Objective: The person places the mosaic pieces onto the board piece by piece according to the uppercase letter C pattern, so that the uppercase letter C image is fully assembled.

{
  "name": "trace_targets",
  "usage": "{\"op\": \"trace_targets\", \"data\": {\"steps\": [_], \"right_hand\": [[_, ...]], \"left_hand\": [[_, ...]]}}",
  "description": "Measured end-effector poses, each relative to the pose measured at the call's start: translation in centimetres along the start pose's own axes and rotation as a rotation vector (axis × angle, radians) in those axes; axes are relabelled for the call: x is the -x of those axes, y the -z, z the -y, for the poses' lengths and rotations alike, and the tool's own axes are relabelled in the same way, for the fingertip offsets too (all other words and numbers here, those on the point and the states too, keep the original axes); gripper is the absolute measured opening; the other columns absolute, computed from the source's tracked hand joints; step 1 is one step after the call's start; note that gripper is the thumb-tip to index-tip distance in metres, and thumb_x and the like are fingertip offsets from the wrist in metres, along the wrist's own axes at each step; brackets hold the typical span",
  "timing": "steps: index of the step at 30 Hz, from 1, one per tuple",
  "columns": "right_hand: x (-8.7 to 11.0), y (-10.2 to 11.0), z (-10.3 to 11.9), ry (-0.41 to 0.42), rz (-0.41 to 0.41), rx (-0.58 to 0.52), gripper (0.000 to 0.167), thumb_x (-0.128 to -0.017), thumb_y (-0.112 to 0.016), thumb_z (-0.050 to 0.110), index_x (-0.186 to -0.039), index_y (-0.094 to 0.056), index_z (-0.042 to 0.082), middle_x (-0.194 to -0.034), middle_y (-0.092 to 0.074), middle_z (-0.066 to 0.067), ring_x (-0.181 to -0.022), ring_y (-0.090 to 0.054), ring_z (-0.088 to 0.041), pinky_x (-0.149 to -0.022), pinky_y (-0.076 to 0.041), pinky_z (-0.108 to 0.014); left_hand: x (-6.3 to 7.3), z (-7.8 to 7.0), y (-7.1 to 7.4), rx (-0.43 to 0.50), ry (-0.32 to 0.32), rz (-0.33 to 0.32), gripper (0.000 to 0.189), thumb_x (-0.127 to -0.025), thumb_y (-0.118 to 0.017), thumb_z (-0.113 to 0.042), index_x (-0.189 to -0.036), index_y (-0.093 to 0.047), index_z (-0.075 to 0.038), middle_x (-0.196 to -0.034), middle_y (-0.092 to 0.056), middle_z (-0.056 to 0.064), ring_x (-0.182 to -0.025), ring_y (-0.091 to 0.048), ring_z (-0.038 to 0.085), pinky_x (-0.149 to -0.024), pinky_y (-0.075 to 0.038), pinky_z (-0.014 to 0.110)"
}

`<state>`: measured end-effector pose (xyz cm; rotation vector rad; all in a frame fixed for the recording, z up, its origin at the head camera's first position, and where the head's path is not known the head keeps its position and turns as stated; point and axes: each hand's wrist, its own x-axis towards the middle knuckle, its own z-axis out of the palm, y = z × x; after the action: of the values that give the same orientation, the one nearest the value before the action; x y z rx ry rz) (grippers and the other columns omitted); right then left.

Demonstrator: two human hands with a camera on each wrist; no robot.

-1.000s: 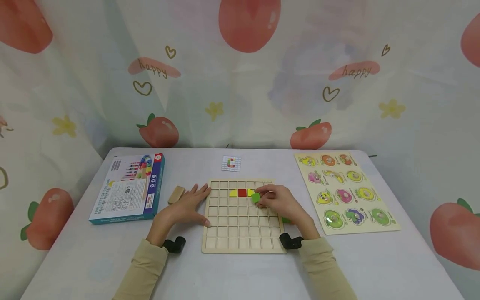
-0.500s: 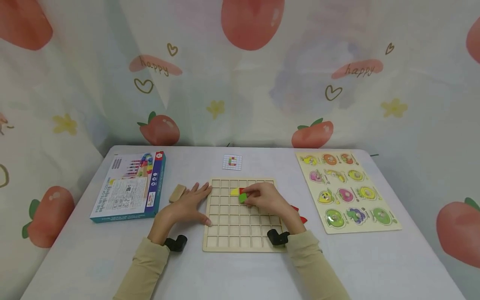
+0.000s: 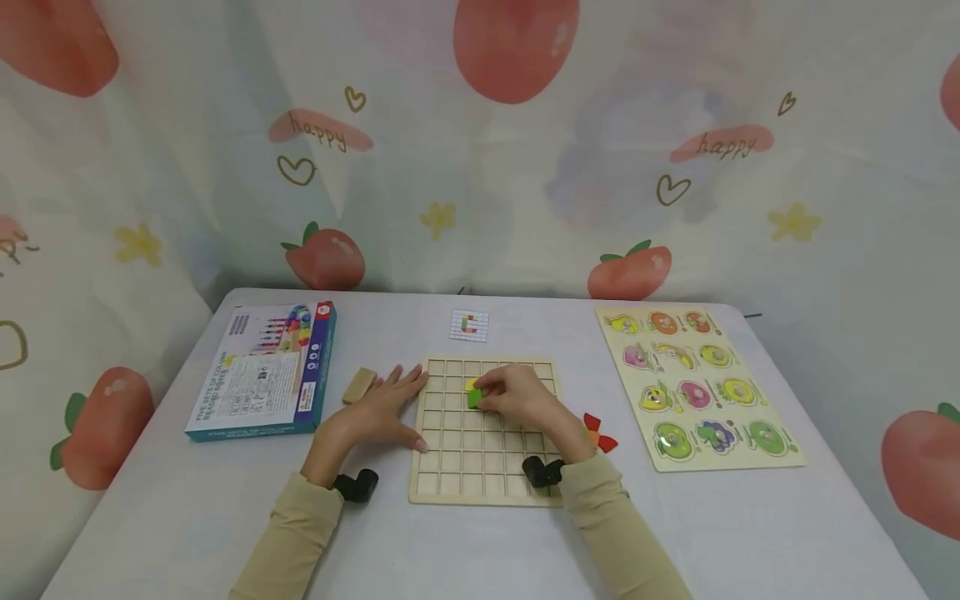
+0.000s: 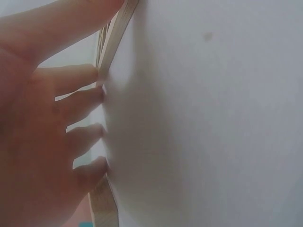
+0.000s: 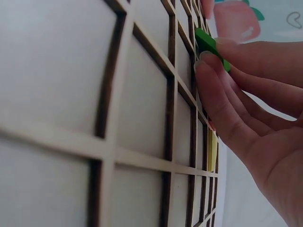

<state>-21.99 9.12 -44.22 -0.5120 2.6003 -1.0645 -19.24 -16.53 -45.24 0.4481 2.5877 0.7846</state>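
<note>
A square wooden grid board lies on the white table. My right hand pinches a small green square block between thumb and fingers, low over the upper left part of the grid. In the right wrist view the green block is tilted against the grid bars. Just behind it a yellow piece shows. Another yellow piece sits in a cell, with a sliver of a red piece above it. My left hand is spread, its fingertips and thumb touching the board's left edge.
A plain wooden block lies behind my left hand. A boxed toy is at the left, a fruit puzzle board at the right. A small pattern card lies behind the grid. Red pieces lie right of the grid.
My right hand has carried the green block left across the board, past the red piece, bringing red and orange pieces beside the board into view. My left hand has stayed at the edge.
</note>
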Motion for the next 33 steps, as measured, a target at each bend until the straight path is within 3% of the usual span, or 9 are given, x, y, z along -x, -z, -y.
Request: {"op": "trace_targets", "data": {"steps": [8,16,26,33], "right_hand": [[-0.3,-0.3,0.1,0.013,0.005,0.041,0.023,-0.086,-0.081,0.005,-0.108,-0.077,0.000,-0.086,-0.071,-0.004,-0.076,-0.060,-0.011,-0.070,-0.052,-0.024],[0.0,-0.1,0.2,0.006,0.004,0.074,0.024,-0.087,-0.080,0.005,-0.110,-0.077,0.001,-0.092,-0.073,-0.005,-0.082,-0.064,-0.012,-0.077,-0.056,-0.028],[1.9,1.2,-0.9,0.049,-0.015,0.080,0.020,-0.091,-0.076,0.007,-0.110,-0.076,0.005,-0.099,-0.074,-0.002,-0.088,-0.065,-0.013,-0.083,-0.058,-0.031],[3.6,2.4,-2.5,0.104,-0.023,0.082,0.020,-0.093,-0.074,0.012,-0.112,-0.077,0.007,-0.099,-0.073,0.000,-0.085,-0.062,-0.013,-0.076,-0.054,-0.026]], "left_hand": [[0.0,-0.1,-0.1,-0.008,0.000,0.006,0.109,-0.079,-0.089,-0.034,-0.164,-0.025,-0.008,-0.173,-0.015,0.010,-0.160,-0.002,0.038,-0.129,0.000,0.057],[-0.1,-0.1,0.0,0.002,0.011,0.007,0.110,-0.078,-0.090,-0.036,-0.164,-0.026,-0.009,-0.173,-0.015,0.009,-0.161,-0.001,0.037,-0.129,0.001,0.057],[-0.1,0.0,-0.2,0.001,0.002,0.017,0.112,-0.078,-0.090,-0.036,-0.164,-0.023,-0.011,-0.174,-0.011,0.007,-0.161,0.001,0.034,-0.130,0.003,0.054],[0.2,0.0,0.0,0.017,-0.022,0.005,0.110,-0.078,-0.090,-0.036,-0.163,-0.026,-0.007,-0.173,-0.014,0.011,-0.160,-0.001,0.040,-0.129,0.001,0.059]]}}
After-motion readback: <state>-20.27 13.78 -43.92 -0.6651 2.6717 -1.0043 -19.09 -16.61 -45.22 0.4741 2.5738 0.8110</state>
